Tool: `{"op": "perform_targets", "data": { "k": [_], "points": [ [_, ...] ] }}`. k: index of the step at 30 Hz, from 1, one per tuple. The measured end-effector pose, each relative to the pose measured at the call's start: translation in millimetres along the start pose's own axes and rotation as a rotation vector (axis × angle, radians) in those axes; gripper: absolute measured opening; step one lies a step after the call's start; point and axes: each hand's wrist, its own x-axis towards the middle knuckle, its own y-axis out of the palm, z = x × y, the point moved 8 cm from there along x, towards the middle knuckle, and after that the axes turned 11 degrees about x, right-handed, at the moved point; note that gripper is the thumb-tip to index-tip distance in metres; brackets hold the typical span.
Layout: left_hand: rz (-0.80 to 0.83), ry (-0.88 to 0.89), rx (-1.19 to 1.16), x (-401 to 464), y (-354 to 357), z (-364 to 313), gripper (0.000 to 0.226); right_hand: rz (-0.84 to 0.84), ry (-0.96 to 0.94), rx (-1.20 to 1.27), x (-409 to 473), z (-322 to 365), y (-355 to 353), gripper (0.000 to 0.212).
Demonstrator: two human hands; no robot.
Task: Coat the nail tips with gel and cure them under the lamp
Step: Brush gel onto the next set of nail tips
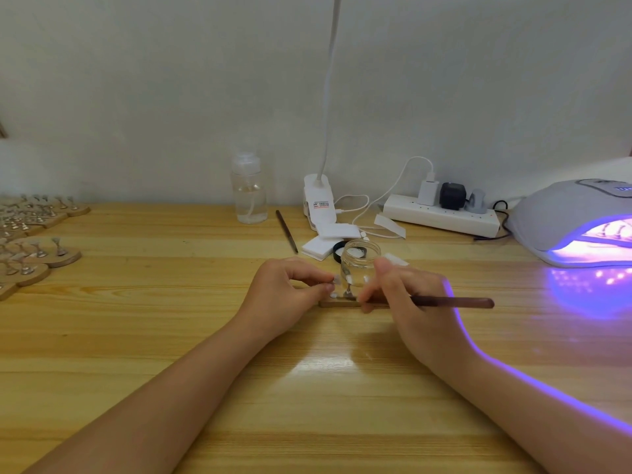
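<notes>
Mid-frame, just below centre: small wooden holder strip (338, 304) flat on table (171, 336), long axis running left-right, wedged between both hands. Nail tip (336, 279) w/ pale, translucent look, standing on a little stem above the strip; more pale tips low on the strip beside it, too small to count.

Left hand (287, 295) curled, thumb & forefinger pinching that tip from frame-left. Right hand (410, 302) curled round brush (451, 302), handle pointing frame-right, bristle end hidden behind fingers near the strip. Both hands touching or nearly touching the work; left nearer the tip.

Clear glass jar (360, 265) open, directly behind the strip. Curing lamp (561, 217) at right edge, lit violet, well apart. Likely step: brushing gel on; lamp move lies rightward along the strip's axis.
</notes>
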Motion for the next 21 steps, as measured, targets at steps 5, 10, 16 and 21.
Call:
{"op": "perform_targets", "data": {
  "k": [5,10,16,21],
  "points": [
    [0.005,0.021,-0.001,-0.8,-0.9,-2.6,0.02,-0.007,-0.064,-0.072,0.9,5.9,-0.4,0.038],
    [0.005,0.024,0.004,-1.1,-1.0,-3.9,0.024,-0.017,-0.052,-0.021,-0.6,3.7,-1.7,0.042],
    [0.019,-0.009,-0.003,-0.9,1.1,0.2,0.01,-0.009,0.022,0.053,-1.6,-2.0,0.0,0.046],
    [0.031,-0.029,-0.019,-0.3,2.5,2.5,0.011,0.007,-0.048,-0.016,-0.6,4.3,0.2,0.041]
  ]
}}
